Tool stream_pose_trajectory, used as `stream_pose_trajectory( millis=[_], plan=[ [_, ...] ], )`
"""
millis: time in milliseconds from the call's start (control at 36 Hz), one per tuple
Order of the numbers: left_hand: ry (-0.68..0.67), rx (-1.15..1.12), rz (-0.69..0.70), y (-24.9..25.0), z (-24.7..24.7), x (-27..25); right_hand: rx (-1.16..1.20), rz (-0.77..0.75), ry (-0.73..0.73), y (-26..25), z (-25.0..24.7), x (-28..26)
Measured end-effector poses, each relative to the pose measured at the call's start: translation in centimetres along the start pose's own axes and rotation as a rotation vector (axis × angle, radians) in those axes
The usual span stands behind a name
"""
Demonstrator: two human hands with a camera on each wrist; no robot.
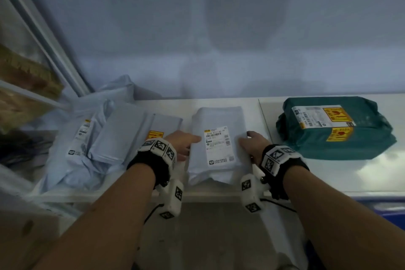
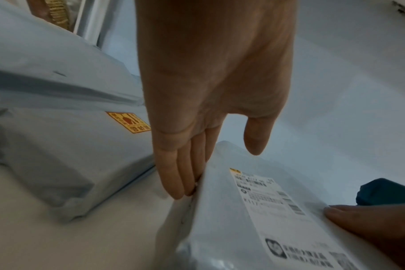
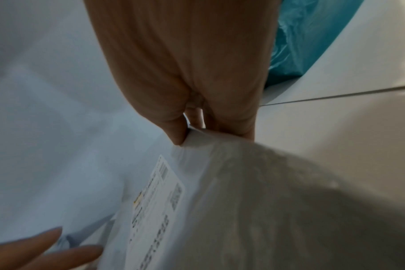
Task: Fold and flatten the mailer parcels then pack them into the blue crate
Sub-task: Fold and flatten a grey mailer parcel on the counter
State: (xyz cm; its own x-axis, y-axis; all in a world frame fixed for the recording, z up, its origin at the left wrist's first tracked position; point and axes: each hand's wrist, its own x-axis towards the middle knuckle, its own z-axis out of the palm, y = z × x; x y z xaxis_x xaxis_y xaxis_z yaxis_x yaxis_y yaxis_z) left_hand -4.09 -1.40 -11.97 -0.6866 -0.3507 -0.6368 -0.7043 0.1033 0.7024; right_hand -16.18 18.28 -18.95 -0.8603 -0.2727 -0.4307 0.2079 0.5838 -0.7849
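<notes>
A white mailer parcel [image 1: 215, 147] with a printed label lies flat on the white table [image 1: 306, 171], between my two hands. My left hand [image 1: 188, 147] rests against its left side. The fingers [image 2: 173, 175] lie straight along that edge and the thumb [image 2: 254, 140] reaches over the top. My right hand [image 1: 247, 140] holds the right edge, with the thumb [image 3: 176, 133] on top and the fingers [image 3: 234, 126] curled under it. A blue edge [image 1: 392, 210], maybe the crate, shows below the table at lower right.
Several pale blue mailers [image 1: 114, 140] are piled at the left, one with a yellow sticker [image 2: 128, 121]. A dark green wrapped parcel [image 1: 335, 127] lies on the right of the table. A wall runs behind the table, and shelving [image 1: 26, 85] stands at the far left.
</notes>
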Motion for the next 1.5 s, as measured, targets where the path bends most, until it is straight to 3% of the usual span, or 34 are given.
stream_pose_trajectory(
  millis=[194,333,389,500,611,750,889,944,1028,1139,1305,1500],
  plan=[
    [0.005,0.166,0.038,0.3,0.4,0.6,-0.052,0.000,0.009,-0.8,-0.7,-3.8],
    [0.175,0.604,0.253,0.8,1.5,0.6,-0.253,0.021,0.061,-1.2,-1.2,-4.3],
    [0.233,0.680,0.322,0.7,2.2,1.2,-0.273,0.024,0.072,-1.4,-1.1,-4.1],
    [0.229,0.825,0.424,0.0,4.4,1.7,-0.302,0.008,0.090,-2.1,0.2,-3.4],
    [0.168,0.883,0.360,-0.9,6.2,1.0,-0.341,0.067,0.078,-2.3,0.9,-2.9],
    [0.276,0.800,0.268,-0.5,6.1,0.3,-0.319,0.095,0.023,-2.1,0.5,-3.1],
    [0.198,0.906,0.264,0.1,5.6,0.7,-0.217,0.143,-0.129,-2.1,0.3,-3.8],
    [0.144,0.969,0.300,0.1,6.0,0.8,-0.246,0.136,-0.100,-1.8,0.1,-3.8],
    [0.081,1.087,0.328,-0.2,7.2,0.2,-0.469,0.109,0.011,-2.1,-0.7,-3.6],
    [0.011,1.210,0.334,-1.0,8.7,-0.6,-0.510,0.001,0.128,-2.4,-1.8,-3.8],
    [-0.026,1.303,0.415,-1.3,8.5,-0.9,-0.576,-0.076,0.055,-2.9,-0.1,-3.4],
    [-0.149,1.387,0.524,-0.7,6.7,-1.3,-0.684,0.022,0.070,-1.6,-1.5,-3.5]
  ],
)
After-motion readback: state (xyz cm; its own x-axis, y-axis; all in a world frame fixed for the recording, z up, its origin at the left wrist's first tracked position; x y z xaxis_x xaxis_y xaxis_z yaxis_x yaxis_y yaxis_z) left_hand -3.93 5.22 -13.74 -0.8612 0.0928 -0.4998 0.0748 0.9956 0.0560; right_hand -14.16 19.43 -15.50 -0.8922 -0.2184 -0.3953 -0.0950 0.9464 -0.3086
